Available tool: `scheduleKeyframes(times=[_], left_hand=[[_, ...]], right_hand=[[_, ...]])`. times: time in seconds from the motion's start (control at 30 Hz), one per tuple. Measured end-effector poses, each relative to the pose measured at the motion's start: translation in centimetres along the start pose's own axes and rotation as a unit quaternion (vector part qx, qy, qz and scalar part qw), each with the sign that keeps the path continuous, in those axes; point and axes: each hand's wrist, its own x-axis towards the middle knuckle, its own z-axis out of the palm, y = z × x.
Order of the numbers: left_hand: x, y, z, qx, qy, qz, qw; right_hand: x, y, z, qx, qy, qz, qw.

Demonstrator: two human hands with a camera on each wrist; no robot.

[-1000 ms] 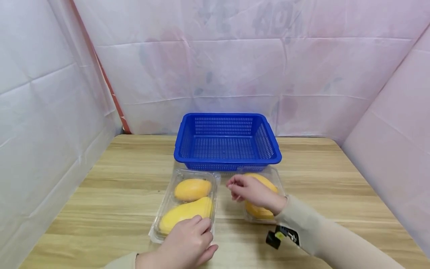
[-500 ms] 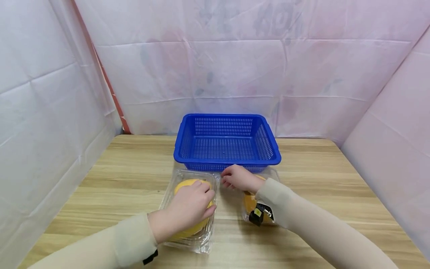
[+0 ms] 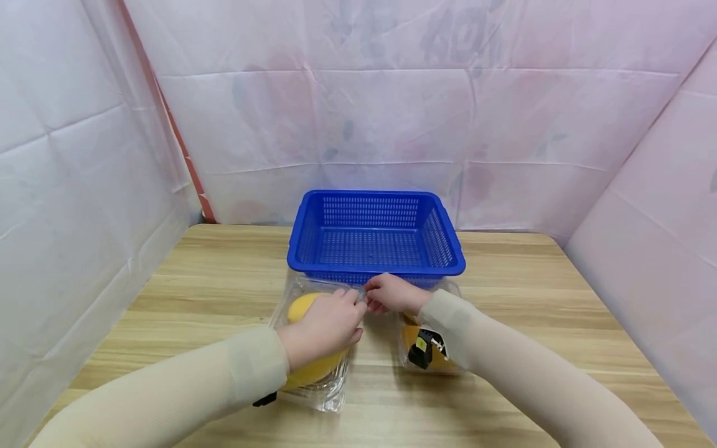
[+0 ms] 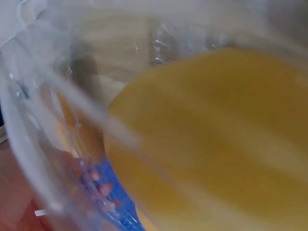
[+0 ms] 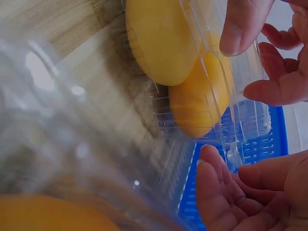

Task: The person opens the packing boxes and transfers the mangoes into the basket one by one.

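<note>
A clear plastic clamshell box [image 3: 330, 398] lies in front of the blue basket, with two yellow mangoes [image 3: 300, 307] visible inside. My left hand [image 3: 327, 323] reaches over its right edge; in the right wrist view the left thumb [image 5: 233, 36] lies over the box edge with a fingertip on the other side. At the far right corner, my right hand [image 3: 394, 294] pinches the plastic rim, which shows between its thumb and fingers [image 5: 209, 161]. The left wrist view is filled by one mango [image 4: 207, 134] through blurred plastic.
A blue perforated basket [image 3: 375, 271] stands right behind the box. A second clear box with orange-yellow mangoes [image 3: 411, 336] sits to the right, partly hidden under my right forearm and its wrist camera [image 3: 421, 351]. White sheets hang around the wooden table [image 3: 515, 298].
My left hand has slid along the box's right edge from the near corner towards the far one. The right hand has moved farther back to the box's far right corner.
</note>
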Motion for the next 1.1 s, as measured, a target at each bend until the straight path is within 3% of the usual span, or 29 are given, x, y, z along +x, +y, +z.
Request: scheduleKeyframes(times=[0.17,0.3,0.53,0.73,0.9,1.1], left_hand=[[0.3,0.1,-0.3,-0.010,-0.027,-0.001,0.9996],[0.8,0.1,-0.5,0.009,-0.041,-0.005,0.9991],[1.6,0.0,-0.3,0.042,-0.038,-0.023,0.9981],[2.2,-0.3,0.0,0.052,-0.039,-0.033,0.9973],[2.4,-0.7,-0.2,0.021,-0.044,-0.056,0.9973],[2.5,-1.5,-0.2,-0.042,-0.055,-0.086,0.9939]], right_hand=[[0.3,-0.3,0.2,-0.011,0.007,0.023,1.000],[0.5,-0.3,0.3,-0.013,0.016,0.031,0.999],[0.7,-0.3,0.5,-0.004,0.018,0.034,0.999],[0.9,-0.2,0.7,0.038,0.006,0.037,0.999],[1.0,0.0,0.8,0.092,-0.014,0.028,0.995],[0.9,0.7,0.9,0.181,-0.039,0.024,0.982]])
